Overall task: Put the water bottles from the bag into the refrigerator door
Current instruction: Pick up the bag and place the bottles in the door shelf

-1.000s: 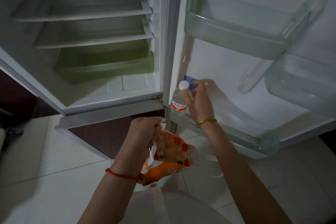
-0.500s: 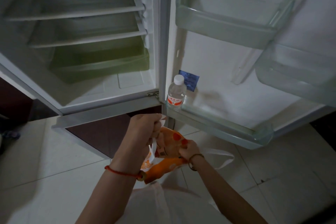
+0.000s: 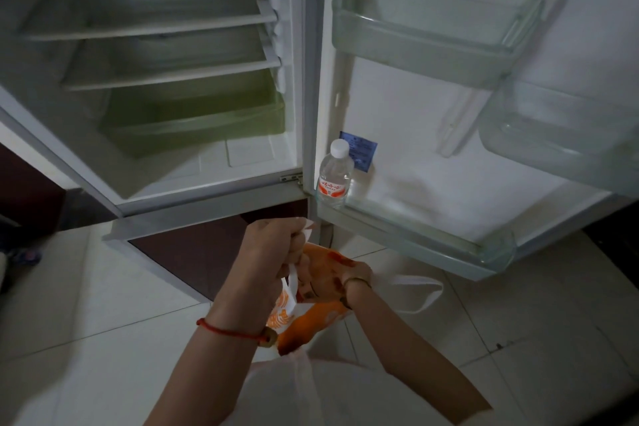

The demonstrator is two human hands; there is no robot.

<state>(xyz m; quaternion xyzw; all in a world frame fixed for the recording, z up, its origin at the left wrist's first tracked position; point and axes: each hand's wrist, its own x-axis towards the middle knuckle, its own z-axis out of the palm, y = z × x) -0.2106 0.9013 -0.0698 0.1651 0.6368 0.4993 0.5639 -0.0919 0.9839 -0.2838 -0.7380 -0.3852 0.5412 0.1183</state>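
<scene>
A clear water bottle (image 3: 334, 176) with a white cap and red label stands upright at the left end of the lowest door shelf (image 3: 415, 239) of the open refrigerator. Below it, my left hand (image 3: 273, 245) is shut on the white handle of an orange and white bag (image 3: 307, 318), holding it up. My right hand (image 3: 349, 278) reaches down into the bag's mouth; its fingers are hidden inside, so its grip cannot be seen. The bag's other white handle (image 3: 422, 294) hangs loose to the right.
The refrigerator door carries two more clear shelves, upper (image 3: 425, 45) and right (image 3: 567, 145). The cabinet holds white shelves and a green drawer (image 3: 193, 124). A dark lower door (image 3: 193, 252) sits below. Pale floor tiles (image 3: 86, 287) surround me.
My right hand let go of the bottle on the lowest door shelf and dropped into the bag. The left hand kept its hold on the bag handle.
</scene>
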